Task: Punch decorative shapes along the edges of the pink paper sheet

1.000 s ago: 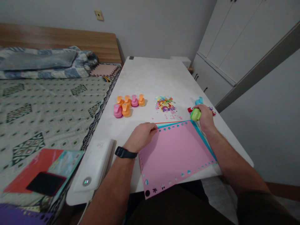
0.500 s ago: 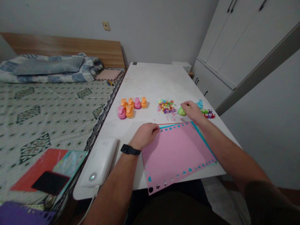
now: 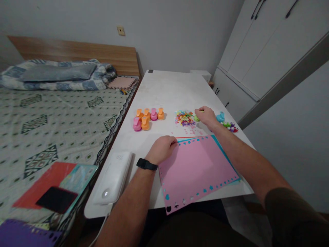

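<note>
A pink sheet of paper (image 3: 197, 168), with shaped holes punched along its edges, lies over blue sheets at the near end of the table. My left hand (image 3: 163, 147) pinches its upper left corner between thumb and fingers. Beyond the sheet's far edge, my right hand (image 3: 207, 117) is closed on a green craft punch (image 3: 196, 118), mostly covered by the fingers. Just left of that punch lies a heap of colourful paper cutouts (image 3: 185, 118), with pale pink bits scattered on its near side. A blue craft punch (image 3: 220, 117) stands right of my right hand.
Several orange and pink craft punches (image 3: 145, 122) stand at the table's left. Small green, purple and red figures with eyes (image 3: 230, 127) sit near the right edge. A white power bank (image 3: 113, 178) with a cable lies at front left. A bed (image 3: 64, 116) adjoins the table.
My right hand has shifted slightly left and away from me with the green punch, which is now more hidden. My left hand keeps its grip on the paper. The whole view has shifted slightly.
</note>
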Available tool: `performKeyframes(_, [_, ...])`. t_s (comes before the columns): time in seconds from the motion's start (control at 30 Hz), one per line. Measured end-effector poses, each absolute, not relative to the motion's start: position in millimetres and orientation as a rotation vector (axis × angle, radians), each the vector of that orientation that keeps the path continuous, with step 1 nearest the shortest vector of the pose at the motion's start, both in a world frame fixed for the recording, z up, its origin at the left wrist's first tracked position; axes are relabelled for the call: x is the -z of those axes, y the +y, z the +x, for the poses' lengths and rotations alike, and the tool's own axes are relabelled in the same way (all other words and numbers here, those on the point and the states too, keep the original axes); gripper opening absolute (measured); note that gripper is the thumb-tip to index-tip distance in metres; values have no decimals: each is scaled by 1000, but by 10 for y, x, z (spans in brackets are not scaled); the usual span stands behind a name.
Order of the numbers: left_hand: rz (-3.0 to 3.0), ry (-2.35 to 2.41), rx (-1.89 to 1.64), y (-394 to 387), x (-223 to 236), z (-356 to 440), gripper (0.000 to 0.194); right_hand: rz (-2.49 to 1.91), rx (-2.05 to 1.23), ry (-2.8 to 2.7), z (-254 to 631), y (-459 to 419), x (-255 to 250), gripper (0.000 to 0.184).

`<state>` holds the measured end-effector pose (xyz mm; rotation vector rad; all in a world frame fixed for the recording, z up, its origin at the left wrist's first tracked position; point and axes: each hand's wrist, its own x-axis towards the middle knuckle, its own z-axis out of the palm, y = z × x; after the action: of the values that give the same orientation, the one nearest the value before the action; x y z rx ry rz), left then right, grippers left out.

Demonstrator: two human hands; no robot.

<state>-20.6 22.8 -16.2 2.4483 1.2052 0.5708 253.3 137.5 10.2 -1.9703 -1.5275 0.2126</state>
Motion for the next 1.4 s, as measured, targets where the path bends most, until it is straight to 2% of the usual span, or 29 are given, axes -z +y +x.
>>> performKeyframes(0.2, [2440, 1211, -564, 219, 157, -197, 17, -1977, -192, -1552, 2543, 1375, -103, 27])
performKeyframes(0.63, [2427, 1225, -580, 202, 130, -198, 19, -1806, -316, -1596, 2508, 1252, 29, 36])
performKeyframes(0.8, [2452, 1210, -580, 219, 142, -195, 18, -1745, -240, -1641, 2494, 1154, -6, 40])
performKeyframes(1.4, [2457, 1233, -572, 221, 131, -195, 17, -1903, -177, -1481, 2509, 1170, 1, 39])
